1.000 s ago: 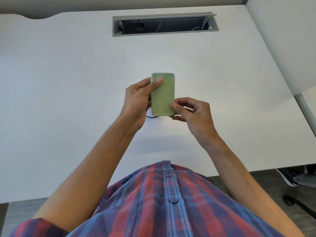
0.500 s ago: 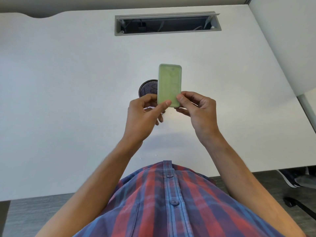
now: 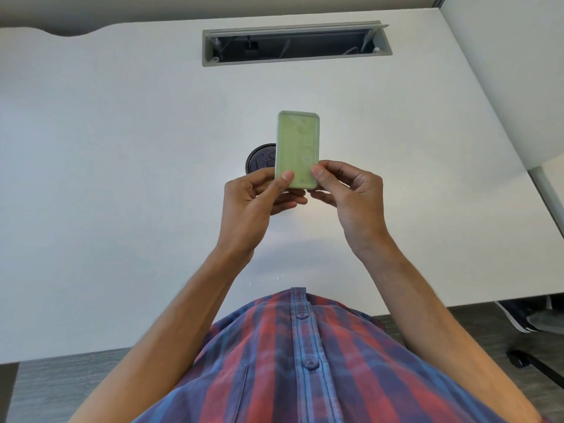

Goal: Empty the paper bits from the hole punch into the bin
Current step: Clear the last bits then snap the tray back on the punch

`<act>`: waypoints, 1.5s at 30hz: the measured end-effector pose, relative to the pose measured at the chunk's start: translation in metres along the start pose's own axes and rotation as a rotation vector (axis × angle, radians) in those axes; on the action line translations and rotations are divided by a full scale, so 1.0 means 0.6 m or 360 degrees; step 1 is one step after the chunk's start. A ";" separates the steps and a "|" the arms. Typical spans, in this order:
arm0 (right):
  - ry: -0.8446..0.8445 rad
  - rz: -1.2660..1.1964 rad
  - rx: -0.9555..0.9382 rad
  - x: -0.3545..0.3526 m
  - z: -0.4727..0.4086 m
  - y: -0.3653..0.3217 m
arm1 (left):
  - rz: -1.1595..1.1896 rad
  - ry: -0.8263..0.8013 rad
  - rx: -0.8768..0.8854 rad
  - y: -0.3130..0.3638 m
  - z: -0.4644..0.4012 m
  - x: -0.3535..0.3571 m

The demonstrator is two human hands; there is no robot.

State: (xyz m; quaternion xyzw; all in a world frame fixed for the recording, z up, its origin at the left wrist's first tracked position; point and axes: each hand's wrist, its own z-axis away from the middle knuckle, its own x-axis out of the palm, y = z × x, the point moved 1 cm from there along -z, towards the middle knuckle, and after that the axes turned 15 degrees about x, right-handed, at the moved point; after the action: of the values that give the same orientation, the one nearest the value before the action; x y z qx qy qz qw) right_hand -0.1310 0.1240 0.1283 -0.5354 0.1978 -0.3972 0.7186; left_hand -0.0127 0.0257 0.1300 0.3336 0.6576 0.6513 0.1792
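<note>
A pale green hole punch (image 3: 297, 148) is held up over the white desk (image 3: 122, 178), its flat translucent underside facing me. My left hand (image 3: 256, 203) grips its near left corner, thumb on the underside. My right hand (image 3: 348, 193) pinches the near right corner. Behind and below the punch stands a small round black mesh bin (image 3: 261, 158), mostly hidden by the punch and my left hand. Faint shapes show through the green underside; I cannot tell what they are.
A grey cable tray (image 3: 296, 44) is sunk into the desk at the back. Two tiny white paper bits (image 3: 264, 280) lie on the desk near its front edge. A shoe (image 3: 518, 319) and a black chair foot (image 3: 531, 361) are on the floor at the right.
The punch has moved away from me and now hangs over the bin, which was hidden a second ago. My left hand slid from the punch's side down to its near corner.
</note>
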 end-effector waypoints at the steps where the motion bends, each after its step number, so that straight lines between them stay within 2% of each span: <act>1: 0.0006 0.0003 0.0001 -0.001 0.000 -0.001 | 0.0013 -0.0015 -0.0006 0.001 -0.001 0.000; 8: -0.0045 0.0116 0.0040 -0.009 -0.003 -0.003 | -0.0036 -0.0033 0.0093 0.000 -0.003 -0.004; 11: -0.0072 0.0114 0.0152 -0.010 -0.011 0.002 | 0.0001 0.0004 0.0109 0.000 -0.003 -0.005; 16: -0.0642 -0.0119 0.0417 -0.005 -0.025 0.002 | 0.0301 -0.0069 -0.0061 -0.004 -0.005 -0.004; 20: -0.0754 -0.0296 0.0463 0.002 -0.028 0.000 | 0.0496 -0.0137 -0.0211 -0.006 -0.006 -0.007; 23: -0.0750 -0.0397 0.0453 0.007 -0.028 -0.002 | 0.0263 -0.0128 -0.0131 -0.006 -0.007 -0.011; 26: -0.0648 -0.0388 0.0394 0.007 -0.025 -0.010 | -0.0195 0.0178 0.0162 -0.005 -0.010 -0.021; 29: -0.0449 -0.0213 0.0244 0.009 -0.020 -0.019 | -0.0286 0.0322 0.0246 0.006 -0.021 -0.023; 32: -0.0233 0.0117 -0.0072 0.012 -0.014 -0.025 | -0.0136 0.0103 0.0121 0.016 -0.036 -0.015; 35: -0.0129 0.0415 -0.0280 0.012 -0.009 -0.025 | 0.0074 -0.0154 0.0043 0.022 -0.045 -0.011; 39: -0.0092 0.0575 -0.0308 0.004 -0.007 -0.021 | 0.0182 -0.0206 0.0019 0.025 -0.049 -0.015; 45: -0.0202 0.0493 -0.0179 0.000 -0.009 -0.014 | 0.0150 -0.0247 0.0059 0.021 -0.045 -0.013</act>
State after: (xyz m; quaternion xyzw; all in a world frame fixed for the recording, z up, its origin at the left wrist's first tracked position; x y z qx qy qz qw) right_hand -0.1377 0.1195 0.1340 -0.5619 0.2540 -0.2355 0.7512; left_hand -0.0227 -0.0007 0.1433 0.4170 0.6371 0.6189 0.1926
